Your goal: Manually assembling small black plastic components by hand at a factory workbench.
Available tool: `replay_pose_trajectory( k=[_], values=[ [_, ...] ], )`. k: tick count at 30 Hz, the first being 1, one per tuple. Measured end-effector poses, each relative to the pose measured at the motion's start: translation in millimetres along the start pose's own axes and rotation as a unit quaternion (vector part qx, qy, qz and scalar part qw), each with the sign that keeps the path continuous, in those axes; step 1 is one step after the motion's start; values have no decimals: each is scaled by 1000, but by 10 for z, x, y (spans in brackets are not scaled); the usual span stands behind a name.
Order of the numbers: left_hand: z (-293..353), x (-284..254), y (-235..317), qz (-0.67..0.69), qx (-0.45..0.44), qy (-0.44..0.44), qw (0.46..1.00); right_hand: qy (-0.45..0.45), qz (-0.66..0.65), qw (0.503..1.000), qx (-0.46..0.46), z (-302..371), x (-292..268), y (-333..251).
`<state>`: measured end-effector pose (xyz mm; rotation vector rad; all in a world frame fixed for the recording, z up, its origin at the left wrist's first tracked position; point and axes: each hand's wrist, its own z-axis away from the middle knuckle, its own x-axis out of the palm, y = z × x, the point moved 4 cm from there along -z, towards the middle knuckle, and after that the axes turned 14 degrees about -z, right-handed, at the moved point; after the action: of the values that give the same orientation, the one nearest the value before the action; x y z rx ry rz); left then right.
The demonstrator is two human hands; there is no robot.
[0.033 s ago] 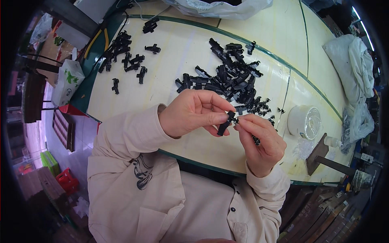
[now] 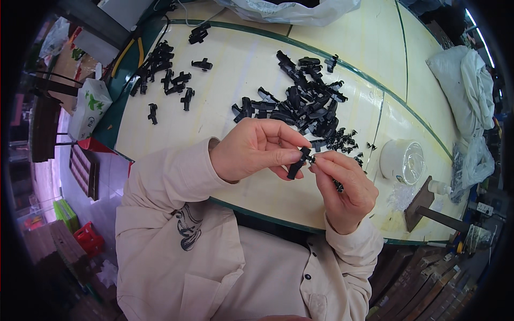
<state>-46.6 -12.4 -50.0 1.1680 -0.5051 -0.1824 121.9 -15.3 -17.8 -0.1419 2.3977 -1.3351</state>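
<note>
Between the thumb and fingers of my left hand is a black plastic part, held tilted over the front of the table. My right hand is closed in a pinch on a small black knob-like piece, which meets the part's right side; whether it is seated in it I cannot tell. Just beyond my hands lies a heap of similar black parts. Many small black pieces are scattered at its right, partly hidden behind my right hand.
More black parts lie at the table's far left. To the right stand a roll of clear tape and a metal stand. A white sack sits at the far right, a plastic bag at the back. The cream tabletop has green edging.
</note>
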Motion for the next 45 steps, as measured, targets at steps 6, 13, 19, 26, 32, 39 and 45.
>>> replay_pose_trajectory(
  k=[6, 13, 19, 26, 32, 39, 45],
  values=[
    [8, 54, -12, -46, 18, 37, 998, -37, 69, 995, -66, 0, -3, -56],
    [4, -7, -56, -59, 26, 61, 996, -51, 74, 994, -55, -31, 29, -24],
    [232, -731, -32, -159, -22, 247, 956, 113, 192, 973, 62, 1, -606, 139],
    [779, -1432, -247, -249, -39, 378, 891, -72, 238, 968, 38, -1, -228, 299],
    [711, -1238, -171, -196, -24, 351, 915, -39, 238, 970, 27, -47, -243, 281],
    [390, -777, -38, -135, -40, 198, 970, -63, 219, 973, 47, -154, 154, 383],
    [234, -580, -35, -96, -52, 117, 987, -71, 225, 970, 55, -194, 255, 397]
  ],
)
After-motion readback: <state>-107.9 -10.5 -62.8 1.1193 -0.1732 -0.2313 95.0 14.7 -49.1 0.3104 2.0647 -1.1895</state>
